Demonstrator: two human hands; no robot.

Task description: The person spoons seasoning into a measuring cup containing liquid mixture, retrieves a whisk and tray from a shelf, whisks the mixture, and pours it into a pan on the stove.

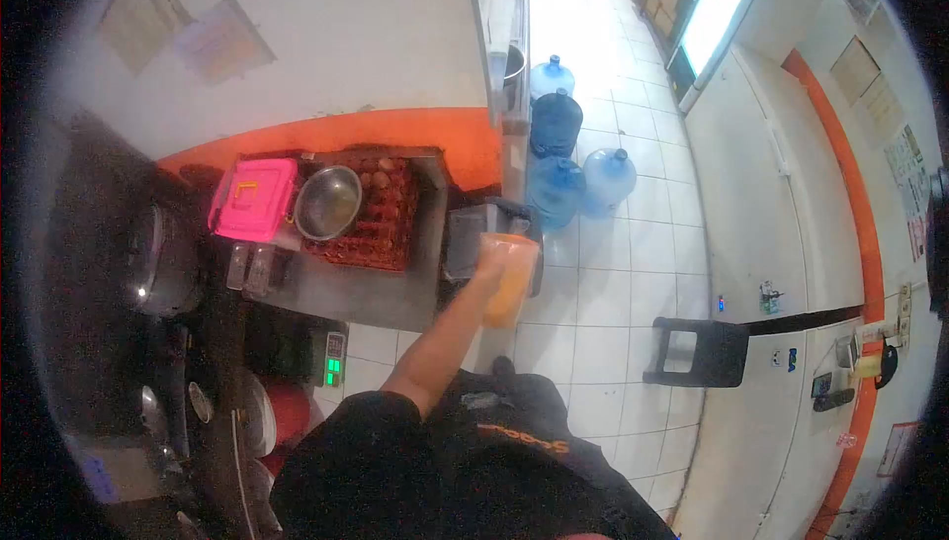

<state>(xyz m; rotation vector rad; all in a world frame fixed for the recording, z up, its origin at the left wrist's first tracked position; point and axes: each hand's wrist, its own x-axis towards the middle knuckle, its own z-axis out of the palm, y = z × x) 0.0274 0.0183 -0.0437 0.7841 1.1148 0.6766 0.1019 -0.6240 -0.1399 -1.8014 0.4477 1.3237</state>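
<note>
Gripping an orange container [510,293] in the head view, the left hand [493,268] closes on its left side, the container's long axis running roughly forward from the body; the right hand is out of sight, its state untellable. A clear tub [465,243] sits just beside, a metal table [395,305] bounds the left, and 4 water bottles [556,130] block the floor ahead
</note>
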